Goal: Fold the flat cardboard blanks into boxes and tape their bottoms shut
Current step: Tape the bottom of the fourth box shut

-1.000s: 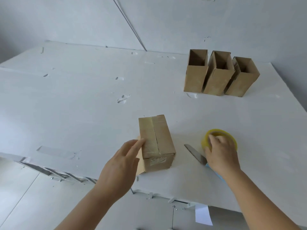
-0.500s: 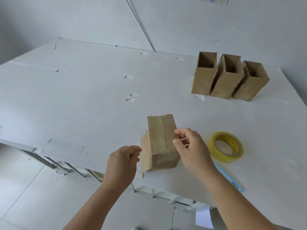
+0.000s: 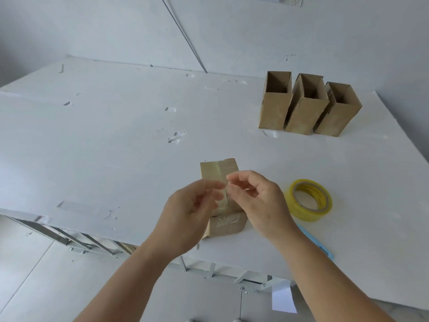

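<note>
A small cardboard box [image 3: 228, 167] lies on the white table [image 3: 116, 147] near its front edge, with the bottom seam up and covered with clear tape. Both hands hover just above it. My left hand [image 3: 185, 214] and my right hand [image 3: 262, 201] bring their curled fingertips together over the seam. The fingers are motion-blurred, so I cannot tell whether they pinch anything. A yellow tape roll [image 3: 308, 216] lies flat on the table to the right of my right hand.
Three open-topped cardboard boxes [image 3: 304, 115] stand side by side at the table's far right. A light blue knife handle [image 3: 318, 244] lies by the front edge, partly under my right forearm. Metal framing [image 3: 92, 245] shows below the table edge.
My right hand left the tape roll, touched the box's right side, then lifted. My left hand came off the box's left side. Both now meet above the box.
</note>
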